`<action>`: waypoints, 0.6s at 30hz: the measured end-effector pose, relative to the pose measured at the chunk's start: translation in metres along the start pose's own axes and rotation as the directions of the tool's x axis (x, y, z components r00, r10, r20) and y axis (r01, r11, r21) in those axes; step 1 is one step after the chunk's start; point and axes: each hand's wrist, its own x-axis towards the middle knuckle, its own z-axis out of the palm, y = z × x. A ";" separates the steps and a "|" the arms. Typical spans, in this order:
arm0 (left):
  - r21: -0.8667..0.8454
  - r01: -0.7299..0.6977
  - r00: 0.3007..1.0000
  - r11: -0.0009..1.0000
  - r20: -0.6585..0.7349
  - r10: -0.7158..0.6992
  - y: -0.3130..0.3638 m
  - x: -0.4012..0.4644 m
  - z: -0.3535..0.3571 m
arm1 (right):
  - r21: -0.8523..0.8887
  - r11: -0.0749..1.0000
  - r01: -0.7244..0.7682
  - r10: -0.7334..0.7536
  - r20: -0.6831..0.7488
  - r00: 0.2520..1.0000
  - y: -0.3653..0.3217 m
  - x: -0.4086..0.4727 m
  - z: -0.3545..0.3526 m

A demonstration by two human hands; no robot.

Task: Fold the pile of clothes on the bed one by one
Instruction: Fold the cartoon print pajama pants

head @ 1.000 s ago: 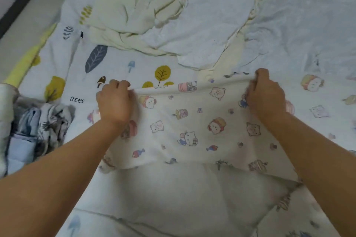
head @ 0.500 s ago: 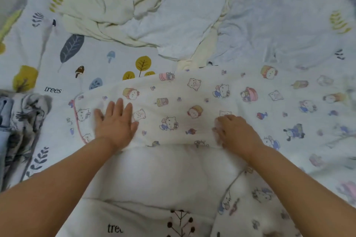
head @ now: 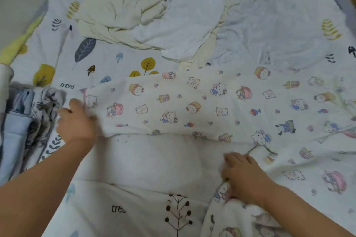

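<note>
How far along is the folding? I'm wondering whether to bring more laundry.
Some looks done: folded blue and grey pieces sit stacked at the left. In hand: the cartoon-print cloth, one edge turned over; the left hand is at its left end, the right hand at its near edge. Left: the crumpled cream and white pile behind.

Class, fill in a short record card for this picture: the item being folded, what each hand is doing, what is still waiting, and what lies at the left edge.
Item being folded: cartoon-print cloth, spread on the bed sheet
Left hand: at the cloth's left edge; grip blurred
Right hand: fingers curled on the cloth's near part
Waiting: cream and white clothes pile, beyond the cloth
Left edge: stack of blue and grey clothes
</note>
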 end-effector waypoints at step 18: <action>-0.565 0.272 0.199 0.779 0.825 0.529 0.089 -0.182 -0.001 | 0.749 0.629 0.210 0.550 -0.619 0.561 0.011 0.024 -0.099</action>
